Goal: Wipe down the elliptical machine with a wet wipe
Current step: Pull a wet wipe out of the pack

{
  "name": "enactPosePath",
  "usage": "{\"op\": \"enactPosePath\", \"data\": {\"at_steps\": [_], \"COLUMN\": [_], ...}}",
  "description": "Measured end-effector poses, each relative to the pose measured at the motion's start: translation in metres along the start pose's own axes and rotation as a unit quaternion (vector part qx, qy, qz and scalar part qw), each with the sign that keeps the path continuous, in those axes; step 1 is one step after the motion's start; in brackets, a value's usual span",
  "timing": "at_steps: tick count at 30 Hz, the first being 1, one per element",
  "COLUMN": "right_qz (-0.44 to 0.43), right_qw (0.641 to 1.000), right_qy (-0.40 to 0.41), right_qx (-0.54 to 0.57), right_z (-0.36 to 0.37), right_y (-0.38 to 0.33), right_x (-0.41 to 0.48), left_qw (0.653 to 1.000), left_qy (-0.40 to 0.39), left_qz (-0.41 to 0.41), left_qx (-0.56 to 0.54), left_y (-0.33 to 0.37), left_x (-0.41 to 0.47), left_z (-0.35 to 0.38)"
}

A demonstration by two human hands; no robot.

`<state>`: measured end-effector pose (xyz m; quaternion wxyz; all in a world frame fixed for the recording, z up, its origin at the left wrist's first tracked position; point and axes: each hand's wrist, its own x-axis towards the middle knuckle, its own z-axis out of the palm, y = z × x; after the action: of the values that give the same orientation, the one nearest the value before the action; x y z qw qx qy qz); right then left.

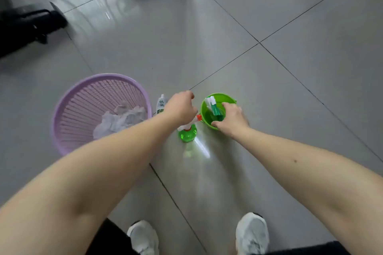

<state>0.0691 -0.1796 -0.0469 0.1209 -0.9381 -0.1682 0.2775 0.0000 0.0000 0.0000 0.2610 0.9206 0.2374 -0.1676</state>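
My right hand [230, 119] reaches down to a small green bucket [215, 97] on the tiled floor, thumb on its near rim and fingers curled over its right side. A green and white item [214, 107] stands inside the bucket. My left hand [180, 107] hovers with curled fingers just above a green spray bottle [187, 134] that has a white head and a red nozzle; what it holds, if anything, is hidden. Black feet of the elliptical machine [31, 23] lie at the far left and at the top.
A purple slatted basket [68, 105] with crumpled white wipes [120, 118] in it stands at the left. A white tube [161, 104] lies between the basket and my left hand. My white shoes [251, 234] are at the bottom. Grey glossy tiles spread to the right.
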Motion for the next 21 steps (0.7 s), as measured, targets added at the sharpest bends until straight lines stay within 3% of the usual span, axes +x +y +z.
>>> {"op": "enactPosePath", "data": {"at_steps": [8, 14, 19, 21], "right_qz": [-0.019, 0.023, -0.031, -0.058], "right_qw": [0.996, 0.985, 0.981, 0.976], "right_qy": [0.090, 0.122, 0.110, 0.103], "right_qx": [0.017, 0.122, 0.159, 0.181], "right_z": [0.048, 0.032, -0.020, -0.041], "right_y": [0.025, 0.030, 0.020, 0.012], "right_x": [0.047, 0.040, 0.039, 0.037], "left_qw": [0.993, 0.996, 0.996, 0.991], "left_qy": [-0.023, 0.008, 0.017, 0.009], "left_qz": [0.088, 0.087, 0.083, 0.081], "left_qx": [0.074, 0.009, -0.036, -0.102], "left_y": [-0.007, -0.012, -0.011, -0.006], "left_x": [0.053, 0.053, 0.059, 0.060], "left_z": [0.035, 0.036, 0.027, 0.018]}}
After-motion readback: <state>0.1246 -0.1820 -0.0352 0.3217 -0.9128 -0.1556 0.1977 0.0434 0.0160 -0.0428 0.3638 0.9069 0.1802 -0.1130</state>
